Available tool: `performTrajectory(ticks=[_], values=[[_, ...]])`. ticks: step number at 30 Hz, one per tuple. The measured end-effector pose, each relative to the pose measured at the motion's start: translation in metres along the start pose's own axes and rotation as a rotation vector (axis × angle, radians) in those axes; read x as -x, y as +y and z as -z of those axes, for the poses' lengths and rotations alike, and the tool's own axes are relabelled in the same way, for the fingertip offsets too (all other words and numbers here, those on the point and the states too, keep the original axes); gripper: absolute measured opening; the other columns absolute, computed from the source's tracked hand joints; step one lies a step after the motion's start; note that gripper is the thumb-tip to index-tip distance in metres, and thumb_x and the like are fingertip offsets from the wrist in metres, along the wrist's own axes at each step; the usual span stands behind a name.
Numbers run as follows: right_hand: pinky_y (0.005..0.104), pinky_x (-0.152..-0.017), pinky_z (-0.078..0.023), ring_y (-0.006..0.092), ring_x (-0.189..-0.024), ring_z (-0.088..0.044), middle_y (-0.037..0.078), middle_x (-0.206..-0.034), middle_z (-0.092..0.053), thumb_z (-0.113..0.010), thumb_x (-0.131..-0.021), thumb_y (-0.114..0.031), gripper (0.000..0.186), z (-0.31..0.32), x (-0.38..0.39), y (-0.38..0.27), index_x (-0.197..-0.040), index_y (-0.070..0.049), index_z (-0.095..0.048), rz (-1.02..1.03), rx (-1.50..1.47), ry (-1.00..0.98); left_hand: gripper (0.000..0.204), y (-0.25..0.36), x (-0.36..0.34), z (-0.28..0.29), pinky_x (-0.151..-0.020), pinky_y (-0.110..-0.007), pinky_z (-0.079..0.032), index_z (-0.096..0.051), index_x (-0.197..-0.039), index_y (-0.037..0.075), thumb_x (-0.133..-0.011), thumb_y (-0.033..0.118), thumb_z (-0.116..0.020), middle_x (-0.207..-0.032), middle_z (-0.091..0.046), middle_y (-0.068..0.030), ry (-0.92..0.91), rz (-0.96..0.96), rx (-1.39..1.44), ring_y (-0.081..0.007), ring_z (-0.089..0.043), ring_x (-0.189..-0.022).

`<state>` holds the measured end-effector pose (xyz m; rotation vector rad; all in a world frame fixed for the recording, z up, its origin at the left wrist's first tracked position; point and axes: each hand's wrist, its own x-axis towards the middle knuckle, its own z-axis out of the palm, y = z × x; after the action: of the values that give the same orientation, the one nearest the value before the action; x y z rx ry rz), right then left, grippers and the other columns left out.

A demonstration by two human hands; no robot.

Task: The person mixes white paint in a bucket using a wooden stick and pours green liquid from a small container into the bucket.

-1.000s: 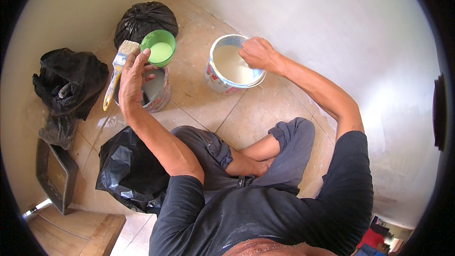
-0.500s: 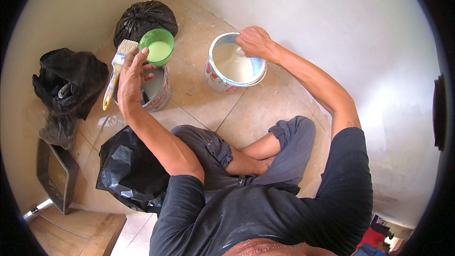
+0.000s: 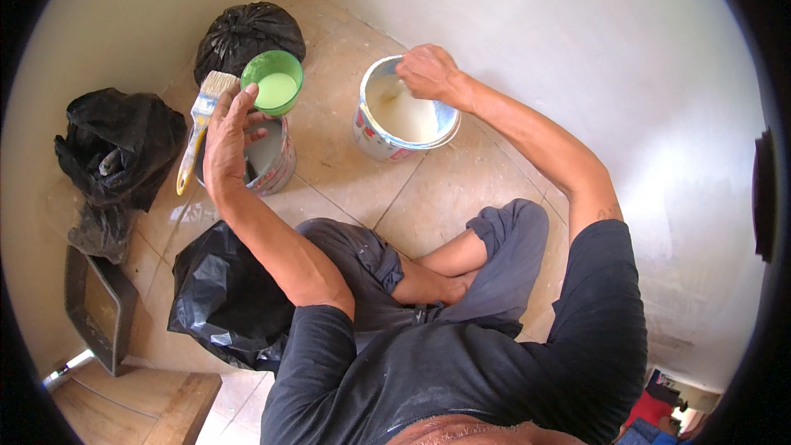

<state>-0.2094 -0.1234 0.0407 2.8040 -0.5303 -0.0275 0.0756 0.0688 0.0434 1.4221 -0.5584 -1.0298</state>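
My left hand (image 3: 227,136) is closed on a green plastic cup (image 3: 296,99) with pale liquid in it. Under the cup stands a bucket (image 3: 284,166) with grey contents, partly hidden by my hand. A wide paintbrush (image 3: 198,128) with pale bristles lies beside the hand; whether my fingers touch it I cannot tell. Over the far rim of a white and blue bucket (image 3: 381,146) my right hand (image 3: 428,72) is closed, fingers pointing down inside. What it grips is hidden. Creamy white paint (image 3: 409,119) fills part of that bucket, with a brownish swirl near the hand.
A knotted black bag (image 3: 251,33) sits near the corner, and another black bag (image 3: 124,144) is by the left wall. A black plastic bag (image 3: 222,297) lies beside my left knee. A grey tray-like frame (image 3: 124,305) leans near a wooden board (image 3: 140,408). A pale wall (image 3: 560,41) rises on the right.
My right hand has moved a little left along the bucket's rim, and the pattern on the paint's surface has shifted. The left hand and green cup have stayed about where they were.
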Motion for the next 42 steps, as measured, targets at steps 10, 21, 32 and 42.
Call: performTrajectory(ticks=[10, 21, 32, 42], values=[[0.0431, -0.054, -0.052, 0.0332, -0.065, -0.066, 0.019, -0.063, -0.063, -0.064, -0.061, -0.007, 0.005, 0.014, 0.042, -0.035, -0.060, -0.002, -0.064, 0.080, -0.153, -0.081, 0.066, 0.002, -0.001, -0.011, -0.072, -0.028, -0.046, -0.053, -0.130, 0.002, -0.082, 0.044, -0.069, -0.102, -0.063, -0.0059, -0.054, 0.004, -0.037, -0.0132, -0.057, -0.083], [0.0449, -0.059, -0.052, 0.0383, -0.064, -0.064, 0.021, -0.062, -0.062, -0.063, -0.061, -0.008, 0.008, 0.105, 0.028, 0.015, -0.060, 0.000, -0.064, -0.132, -0.003, -0.084, 0.070, 0.002, 0.000, -0.012, -0.073, -0.029, -0.046, -0.049, -0.135, 0.002, -0.083, 0.044, -0.068, -0.107, -0.062, -0.0082, -0.032, 0.008, -0.047, -0.0155, -0.058, -0.088], [0.0438, -0.057, -0.052, 0.0379, -0.062, -0.063, 0.020, -0.060, -0.060, -0.064, -0.059, -0.007, 0.007, 0.126, 0.044, 0.025, -0.059, 0.000, -0.063, -0.179, 0.065, -0.076, 0.066, -0.002, -0.010, -0.017, -0.071, -0.030, -0.046, -0.049, -0.134, 0.003, -0.085, 0.044, -0.068, -0.110, -0.061, -0.0072, -0.101, 0.004, -0.086, -0.0152, -0.061, -0.085], [0.0417, -0.058, -0.053, 0.0350, -0.064, -0.065, 0.020, -0.061, -0.062, -0.065, -0.055, -0.004, 0.005, 0.070, 0.036, 0.015, -0.058, -0.001, -0.063, -0.087, 0.023, -0.026, 0.086, -0.002, -0.014, -0.084, -0.074, -0.033, -0.049, -0.044, -0.136, -0.006, -0.074, 0.046, -0.075, -0.104, -0.066, -0.0195, -0.129, -0.186, -0.319, -0.0237, -0.066, -0.087]])
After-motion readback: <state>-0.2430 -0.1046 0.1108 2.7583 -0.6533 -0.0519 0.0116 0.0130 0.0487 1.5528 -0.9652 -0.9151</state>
